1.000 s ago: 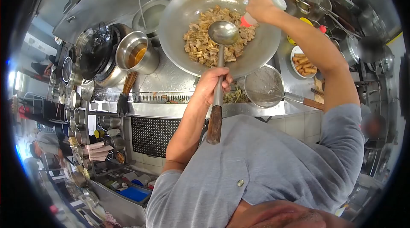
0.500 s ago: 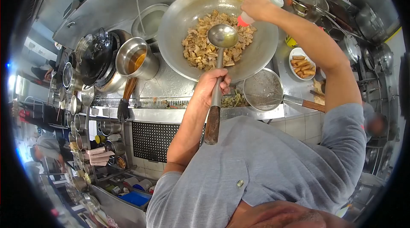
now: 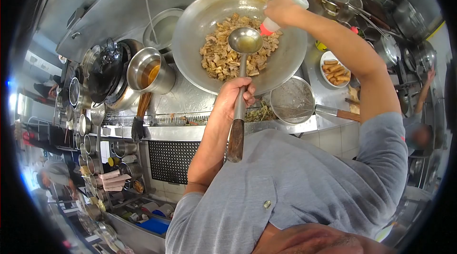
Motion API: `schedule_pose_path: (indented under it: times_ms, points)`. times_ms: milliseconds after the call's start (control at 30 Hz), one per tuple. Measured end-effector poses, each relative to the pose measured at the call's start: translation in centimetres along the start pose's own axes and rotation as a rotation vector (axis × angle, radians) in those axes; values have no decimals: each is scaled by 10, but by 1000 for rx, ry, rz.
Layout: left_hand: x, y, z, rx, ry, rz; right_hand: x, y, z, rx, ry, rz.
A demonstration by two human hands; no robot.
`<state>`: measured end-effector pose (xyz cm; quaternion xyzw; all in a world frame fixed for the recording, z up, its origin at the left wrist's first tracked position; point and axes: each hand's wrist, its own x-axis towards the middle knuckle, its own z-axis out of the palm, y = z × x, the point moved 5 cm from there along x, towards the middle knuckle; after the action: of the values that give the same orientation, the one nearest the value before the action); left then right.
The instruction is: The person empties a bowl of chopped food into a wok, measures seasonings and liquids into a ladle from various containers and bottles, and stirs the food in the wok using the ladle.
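My left hand (image 3: 233, 96) is closed around the metal shaft of a ladle (image 3: 245, 42), whose wooden grip points back toward my chest. Some yellowish liquid lies in the ladle's bowl, which is above a heap of cooked meat pieces (image 3: 216, 59). The meat sits in a large wok (image 3: 188, 49). In my right hand (image 3: 282, 10) is a whitish squeeze bottle (image 3: 299, 0), tipped so that its red cap points down beside the ladle's bowl. Whether anything flows from it I cannot tell.
At the left stand a steel pot (image 3: 164, 75) of brown liquid and a bamboo brush (image 3: 144, 106). On the right are a wire strainer (image 3: 291, 104) and a bowl (image 3: 324, 77) of fried rolls. Stacked pans crowd both sides. Other people are visible at the far left and right.
The bottle and my right hand have shifted slightly left, closer to the ladle's bowl. At the far right, a person's arm is now raised. My left hand keeps its hold.
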<state>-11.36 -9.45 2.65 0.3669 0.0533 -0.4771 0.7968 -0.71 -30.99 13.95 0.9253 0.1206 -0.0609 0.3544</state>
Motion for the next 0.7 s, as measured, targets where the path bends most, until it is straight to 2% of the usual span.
schedule_pose_path:
  times_ms: [33, 100, 700]
  points:
    - [0, 0, 0, -3, -12, 2, 3, 0, 4, 0, -2, 1]
    - [1, 0, 0, -7, -9, -2, 8, 1, 4, -11, 141, 28]
    - [3, 1, 0, -2, 10, -3, 6, 13, 12, 30, 207, 41]
